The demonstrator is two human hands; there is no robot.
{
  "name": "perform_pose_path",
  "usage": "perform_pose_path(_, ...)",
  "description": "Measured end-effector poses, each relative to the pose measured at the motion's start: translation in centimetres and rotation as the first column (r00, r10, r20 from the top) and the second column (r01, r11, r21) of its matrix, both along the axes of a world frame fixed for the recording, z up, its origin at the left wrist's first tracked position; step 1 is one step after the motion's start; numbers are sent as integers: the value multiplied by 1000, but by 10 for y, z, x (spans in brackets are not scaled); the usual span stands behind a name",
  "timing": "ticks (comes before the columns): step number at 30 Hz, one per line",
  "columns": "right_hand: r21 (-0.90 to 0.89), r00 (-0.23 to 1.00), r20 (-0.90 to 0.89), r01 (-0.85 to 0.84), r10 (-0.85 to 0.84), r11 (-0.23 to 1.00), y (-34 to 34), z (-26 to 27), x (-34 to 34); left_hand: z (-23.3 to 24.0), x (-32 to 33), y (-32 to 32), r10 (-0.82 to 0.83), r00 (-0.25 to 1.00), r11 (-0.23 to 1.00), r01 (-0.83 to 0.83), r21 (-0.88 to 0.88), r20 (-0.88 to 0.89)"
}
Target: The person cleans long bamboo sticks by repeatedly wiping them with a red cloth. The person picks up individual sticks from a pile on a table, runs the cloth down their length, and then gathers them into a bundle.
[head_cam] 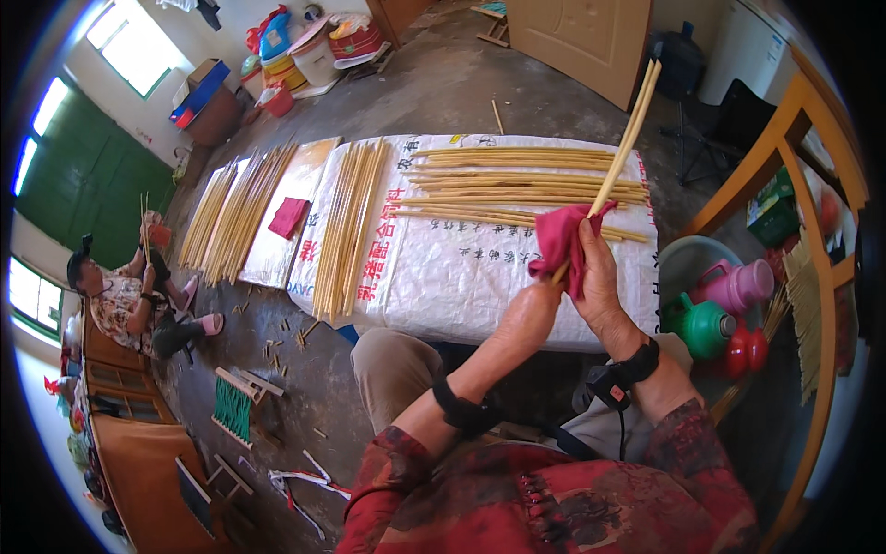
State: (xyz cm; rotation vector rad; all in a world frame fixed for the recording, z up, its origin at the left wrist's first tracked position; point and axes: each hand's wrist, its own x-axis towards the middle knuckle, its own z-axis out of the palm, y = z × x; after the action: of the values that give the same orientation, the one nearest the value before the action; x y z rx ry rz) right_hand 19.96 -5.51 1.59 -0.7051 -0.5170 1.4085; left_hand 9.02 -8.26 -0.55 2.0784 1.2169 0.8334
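A few long thin bamboo-like sticks [626, 135] slant up and right from my hands. My right hand [597, 266] is closed around them through a crumpled dark pink cloth [557, 239]. Just below and to the left, my left hand [536, 305] grips the lower part of the sticks, its fingers mostly hidden. Beyond my hands, rows of similar sticks [512, 183] lie crosswise on a table covered with a white printed woven sack [443, 277]. Another bundle of sticks [349, 228] lies lengthwise to the left.
More sticks [259, 215] and a folded pink cloth [288, 217] lie on the table's left part. A seated person [124, 298] at the left holds thin sticks. A tub [675, 256] with vacuum flasks stands right, beside a wooden frame [806, 173]. A stool [239, 405] stands lower left.
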Motion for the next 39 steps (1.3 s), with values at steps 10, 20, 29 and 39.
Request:
perform_pose_path(10, 185, 999, -16, 54, -52, 981, 29, 4, 28, 2, -16, -54, 112, 940, 708, 152, -689, 322)
perform_pose_path(20, -98, 782, -187, 587, -594, 804, 94, -28, 135, 32, -140, -116, 100, 955, 327, 232, -916, 278)
perform_pose_path(29, -63, 852, -377, 367, -363, 928, 78, -19, 137, 50, -123, -87, 149, 917, 571, 225, -789, 370)
perform_pose_path(39, 11, 954, -298, 9, -5, 1000, 20, 10, 46, 1, -8, 2, 73, 988, 933, -19, -359, 138)
